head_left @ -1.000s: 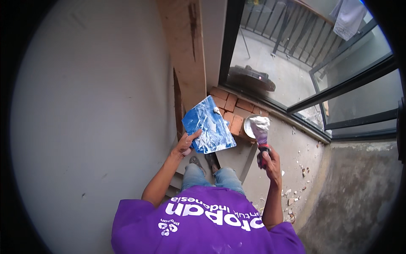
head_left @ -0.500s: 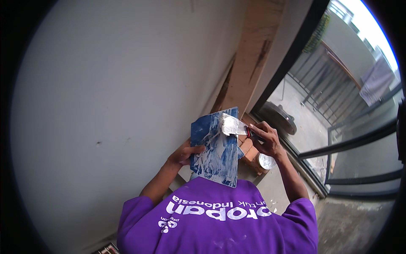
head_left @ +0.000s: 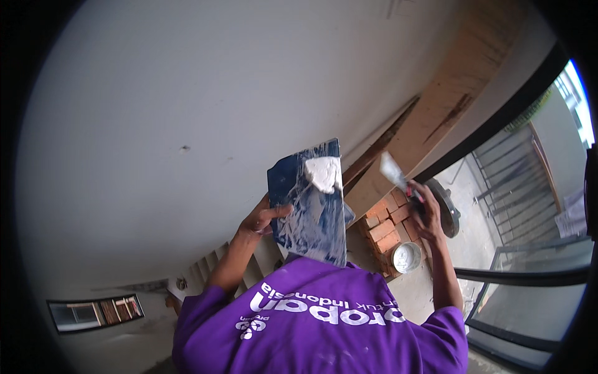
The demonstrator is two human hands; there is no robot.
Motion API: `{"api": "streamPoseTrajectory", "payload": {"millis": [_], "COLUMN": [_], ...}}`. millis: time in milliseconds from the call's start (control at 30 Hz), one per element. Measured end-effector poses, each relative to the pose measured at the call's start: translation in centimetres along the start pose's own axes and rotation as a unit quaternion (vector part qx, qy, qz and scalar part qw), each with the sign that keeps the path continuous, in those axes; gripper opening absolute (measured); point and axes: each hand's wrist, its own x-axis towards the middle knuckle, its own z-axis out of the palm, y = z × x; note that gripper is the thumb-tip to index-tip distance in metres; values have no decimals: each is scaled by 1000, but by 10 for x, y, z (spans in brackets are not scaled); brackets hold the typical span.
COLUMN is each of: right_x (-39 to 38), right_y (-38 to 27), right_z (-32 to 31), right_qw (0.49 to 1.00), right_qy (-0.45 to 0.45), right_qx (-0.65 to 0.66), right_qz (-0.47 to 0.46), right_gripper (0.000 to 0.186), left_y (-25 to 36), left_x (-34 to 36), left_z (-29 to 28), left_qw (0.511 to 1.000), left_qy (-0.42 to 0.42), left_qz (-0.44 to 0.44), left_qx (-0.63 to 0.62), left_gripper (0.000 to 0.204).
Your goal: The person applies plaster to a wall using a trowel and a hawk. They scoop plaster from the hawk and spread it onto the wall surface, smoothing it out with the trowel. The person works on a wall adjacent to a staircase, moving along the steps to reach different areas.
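In my left hand (head_left: 260, 218) is a blue plastering board (head_left: 283, 181), held at its left edge with the thumb across its face. White smears streak the board, and a thick lump of white putty (head_left: 322, 174) sits near its upper right edge. My right hand (head_left: 428, 210) grips a putty knife (head_left: 392, 169) by its dark and red handle, to the right of the board and apart from it. The knife's blade points up and left, blurred by motion, with a whitish surface.
A pale wall (head_left: 137, 124) fills the left side. Wooden planks (head_left: 445, 106) lean at the right beside a dark-framed glass door (head_left: 536, 274). Below them are stacked orange bricks (head_left: 383, 234) and a round can (head_left: 407, 257) with whitish contents. Steps (head_left: 208, 265) show behind my left forearm.
The putty knife has come off the board and moved right with my right hand, leaving the putty lump on the board. The whole view has swung left.
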Motion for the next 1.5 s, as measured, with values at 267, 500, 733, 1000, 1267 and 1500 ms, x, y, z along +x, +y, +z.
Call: {"api": "streamPoseTrajectory", "payload": {"millis": [267,500,733,1000,1267,1500], "right_x": [46,78,106,116,48,102], "right_y": [-130,-150,-146,-47,-71,-156], "right_z": [15,45,44,71,241,374], "right_qw": [991,968,930,768,723,915], "right_qy": [-121,-211,-313,-477,-164,168], "right_qx": [-44,-126,-157,350,621,361], "right_qz": [34,-40,-114,245,256,67], "right_gripper": [39,50,53,35,47,51], "left_y": [-14,-30,-50,-26,-11,-38], "left_x": [-17,-39,-42,-114,-166,-184], "left_z": [4,21,39,-39,-178,-231], "left_qw": [967,930,882,827,914,936], "left_qy": [163,267,358,437,287,282], "left_qz": [173,188,227,305,287,209], "left_qx": [96,172,208,180,24,24], "left_gripper": [37,23,26,43,63,65]}}
